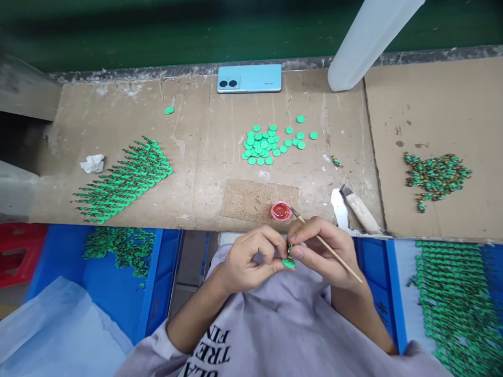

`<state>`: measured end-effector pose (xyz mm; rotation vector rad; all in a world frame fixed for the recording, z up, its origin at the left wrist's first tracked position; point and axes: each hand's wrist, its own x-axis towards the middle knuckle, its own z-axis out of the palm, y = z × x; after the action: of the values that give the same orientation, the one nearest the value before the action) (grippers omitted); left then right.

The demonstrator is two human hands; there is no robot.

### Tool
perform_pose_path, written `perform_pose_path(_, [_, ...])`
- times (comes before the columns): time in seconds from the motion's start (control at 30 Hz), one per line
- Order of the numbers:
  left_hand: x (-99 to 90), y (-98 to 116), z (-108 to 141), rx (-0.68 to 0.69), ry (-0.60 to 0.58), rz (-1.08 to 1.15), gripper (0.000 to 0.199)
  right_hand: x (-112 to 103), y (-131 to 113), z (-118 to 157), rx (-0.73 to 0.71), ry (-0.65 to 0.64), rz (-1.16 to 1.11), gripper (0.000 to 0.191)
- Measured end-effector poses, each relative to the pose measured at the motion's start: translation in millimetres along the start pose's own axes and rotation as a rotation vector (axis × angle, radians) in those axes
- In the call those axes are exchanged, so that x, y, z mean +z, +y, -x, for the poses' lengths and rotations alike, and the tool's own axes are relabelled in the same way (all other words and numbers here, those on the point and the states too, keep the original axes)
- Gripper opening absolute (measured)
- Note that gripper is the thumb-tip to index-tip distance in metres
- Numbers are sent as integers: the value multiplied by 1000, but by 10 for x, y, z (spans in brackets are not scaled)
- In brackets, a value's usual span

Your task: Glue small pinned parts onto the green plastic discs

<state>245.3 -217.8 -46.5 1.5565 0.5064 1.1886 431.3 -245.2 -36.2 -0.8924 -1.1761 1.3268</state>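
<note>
1. Left hand (251,259) pinching a green disc (288,263) between fingertips, low over the lap.
2. Right hand (326,251) touching the disc's right edge, fingers closed on a thin brush (330,248).
3. Just beyond, a red paint cap (281,211).
4. Farther back, loose green discs (267,144), then a blue phone (249,78).

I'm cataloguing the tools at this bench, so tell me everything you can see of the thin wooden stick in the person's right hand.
The thin wooden stick is a slim, pale tan, straight rod that looks like wood or bamboo. Its upper end carries a small dark tip, perhaps a brush or metal point, lying just beside the small round red pot on the cardboard-covered bench. It slants from that tip down and right across the right hand, whose fingers pinch it near the front, while the rear end juts out past the knuckles.
</note>
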Motion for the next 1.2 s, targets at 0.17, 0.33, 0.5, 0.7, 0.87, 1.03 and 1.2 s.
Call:
perform_pose_path(0.17, [-25,14,-10,2,-50,-26,44,-2,-3,0,-9,-6,31,7])
perform_pose_path(0.33, [-37,14,-10,28,-56,-34,43,-26,23,13,-7,-25,73,7])
perform_pose_path(0.5, [-42,14,1,30,-55,-16,44,-46,-9,19,2,-13,133,4])
perform_pose_path(0.7, [-62,-8,21,37,4,-5,48,-65,-75,19,-10,-11,146,13])
perform_pose_path(0.87, [-105,-23,21,52,77,-60,49,-128,-43,67,-7,33,212,13])
perform_pose_path(1.03, [-137,-29,9,66,102,-100,49,-203,-75,86,-24,-7,318,10])
perform_pose_path(1.2, [-129,-38,-6,75,101,-106,50,-232,-131,33,-51,-89,451,15])
